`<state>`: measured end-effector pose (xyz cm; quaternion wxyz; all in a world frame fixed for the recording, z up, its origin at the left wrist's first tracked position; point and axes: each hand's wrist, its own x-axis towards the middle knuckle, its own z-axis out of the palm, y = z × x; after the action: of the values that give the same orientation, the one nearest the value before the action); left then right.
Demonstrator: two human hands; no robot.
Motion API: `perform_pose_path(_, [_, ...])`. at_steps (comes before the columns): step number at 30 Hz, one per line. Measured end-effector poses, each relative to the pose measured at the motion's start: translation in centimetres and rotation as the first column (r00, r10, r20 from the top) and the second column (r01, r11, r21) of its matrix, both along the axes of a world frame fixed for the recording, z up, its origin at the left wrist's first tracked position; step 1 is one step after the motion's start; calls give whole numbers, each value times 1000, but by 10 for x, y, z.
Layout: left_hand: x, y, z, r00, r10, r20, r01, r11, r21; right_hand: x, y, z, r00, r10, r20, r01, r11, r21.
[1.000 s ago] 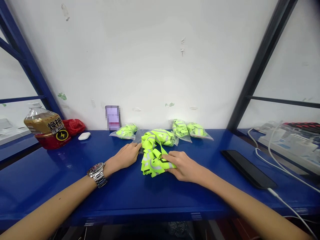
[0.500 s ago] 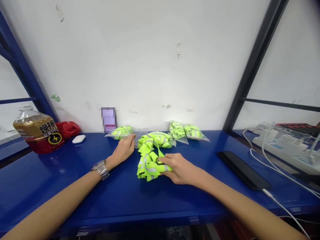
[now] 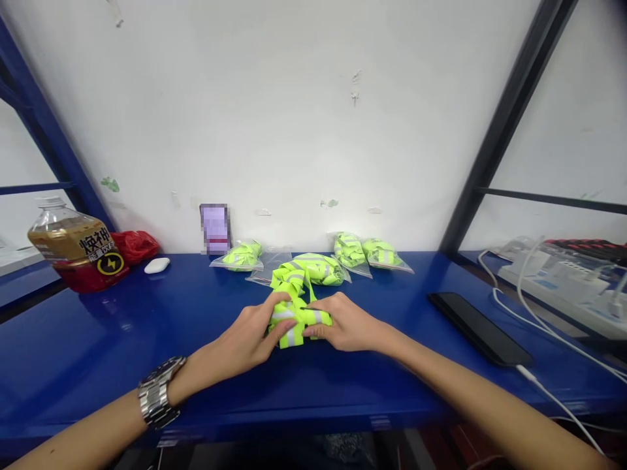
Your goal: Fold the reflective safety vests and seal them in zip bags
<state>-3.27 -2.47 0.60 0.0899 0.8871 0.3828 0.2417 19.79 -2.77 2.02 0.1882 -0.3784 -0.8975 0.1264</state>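
Pinching the yellow-green strap bundle [image 3: 290, 334] from its left side, the left hand [image 3: 247, 334] now faces the right hand [image 3: 349, 323] across it. Change noted on my remote feed: 0.5 s ago the left hand was reaching forward beside the clear bag [image 3: 267, 266], while the right hand already gripped the bundle. I judge that the folds are now controlled from 2 sides, so they should stay tighter. Right thumb and fingers pinch the right end; fingertips partly hidden, pressure cannot be told. Strap bundle sits between the hands, contact with the blue table [image 3: 294, 391] unclear. Webbing runs forward to a larger bundle [image 3: 321, 267] beyond the hands. Farther forward: left packet [image 3: 243, 256] at left, 2 right packets [image 3: 350, 251] at right.
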Motion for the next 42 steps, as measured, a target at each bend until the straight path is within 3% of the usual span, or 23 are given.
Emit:
perform_pose_path(3, [3, 11, 3, 994, 79, 78, -68, 989, -134, -7, 7, 3, 997, -73, -6, 72, 994, -81])
perform_pose_path(6, [6, 23, 5, 985, 51, 165, -18, 981, -192, -11, 11, -5, 984, -172, 42, 175, 979, -105])
perform_pose_path(8, [7, 32, 5, 982, 13, 190, 25, 981, -194, -12, 11, -13, 968, -244, 54, 245, 970, -3])
perform_pose_path(11, [9, 45, 6, 987, -14, 160, 47, 978, -204, -12, 7, -23, 958, -287, 3, 275, 920, 280])
perform_pose_path(13, [10, 52, 8, 994, -4, 106, 27, 976, -216, -12, 4, -25, 973, -231, -10, 216, 893, 395])
perform_pose_path(15, [12, 56, 10, 999, 18, 50, -7, 976, -219, -11, 0, -25, 988, -154, 7, 136, 894, 428])
perform_pose_path(20, [17, 51, 11, 978, 179, -108, -187, 980, -71, -8, -4, -25, 997, -69, 23, 52, 905, 423])
perform_pose_path(24, [18, 42, 13, 889, 355, -289, -345, 934, 87, -7, 3, -27, 995, -74, 69, 40, 916, 399])
perform_pose_path(26, [16, 40, 14, 852, 419, -313, -371, 906, 203, -7, 7, -27, 994, -67, 90, 25, 916, 401])
perform_pose_path(28, [15, 38, 13, 863, 399, -309, -302, 899, 316, -7, 9, -26, 992, -58, 109, 8, 910, 415])
perform_pose_path(33, [5, 32, 4, 941, 96, -323, 43, 917, 396, -5, 11, -25, 992, -39, 122, -17, 902, 431])
perform_pose_path(42, [-15, 27, -2, 950, -109, -292, 193, 942, 275, -10, 6, -28, 973, -81, 215, -27, 888, 459])
